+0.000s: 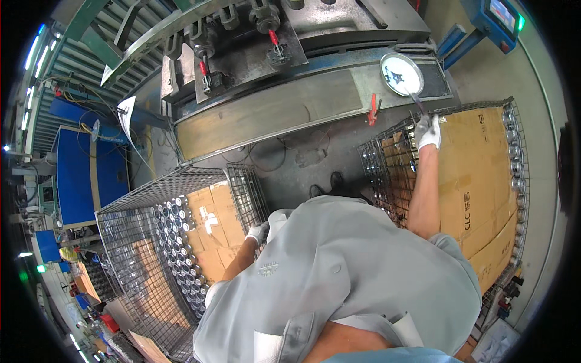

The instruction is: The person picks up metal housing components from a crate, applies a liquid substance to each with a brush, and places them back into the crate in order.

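The person's right hand, in a white glove, is stretched far forward with the arm nearly straight, reaching over the right wire cage toward the steel table of the machine. Its grip is closed around a thin metal rod, whose far end touches the lower edge of a round metal disc lying at the right end of that table. The bare forearm runs along the cage's left side, above the brown cardboard sheets that line it; a row of shiny metal cylinders stands along the cage's far right wall. The left hand, also gloved in white, is held low and close to the body, elbow bent, resting at the near corner of the left wire cage. Whether its grip is wide or closed cannot be told, since the fingers are too small and partly hidden by the grey shirt. That cage holds rows of metal cylinders beside cardboard.
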Demonstrator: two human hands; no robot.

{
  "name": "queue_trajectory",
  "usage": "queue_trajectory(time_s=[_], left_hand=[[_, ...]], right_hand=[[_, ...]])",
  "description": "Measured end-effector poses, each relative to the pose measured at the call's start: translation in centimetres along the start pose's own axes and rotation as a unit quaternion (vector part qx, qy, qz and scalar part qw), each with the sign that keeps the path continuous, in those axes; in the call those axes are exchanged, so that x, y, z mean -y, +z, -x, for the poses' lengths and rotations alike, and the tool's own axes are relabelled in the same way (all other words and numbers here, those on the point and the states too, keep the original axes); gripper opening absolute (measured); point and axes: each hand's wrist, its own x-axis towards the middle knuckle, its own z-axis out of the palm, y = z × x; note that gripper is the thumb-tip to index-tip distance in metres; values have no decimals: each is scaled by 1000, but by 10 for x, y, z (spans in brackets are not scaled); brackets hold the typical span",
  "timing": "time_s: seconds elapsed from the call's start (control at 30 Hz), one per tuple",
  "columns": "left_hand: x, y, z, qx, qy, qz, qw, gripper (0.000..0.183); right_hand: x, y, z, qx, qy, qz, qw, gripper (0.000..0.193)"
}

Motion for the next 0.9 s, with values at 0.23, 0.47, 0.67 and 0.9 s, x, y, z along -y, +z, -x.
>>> queue_trajectory(time_s=[0.23, 0.47, 0.67, 0.9], left_hand=[[19, 23, 28, -22, -38, -9, 999, 40], [65, 34, 27, -56, 32, -105, 992, 37], [55, 55, 54, -51, 33, -280, 958, 32], [175, 117, 49, -210, 66, -155, 963, 35]], right_hand=[[-8, 89, 93, -235, -181, 330, 896, 34], [-65, 264, 137, -52, -232, 443, 864, 28], [-213, 337, 89, 236, -154, 453, 846, 33], [-385, 445, 58, 331, -65, 367, 867, 29]])
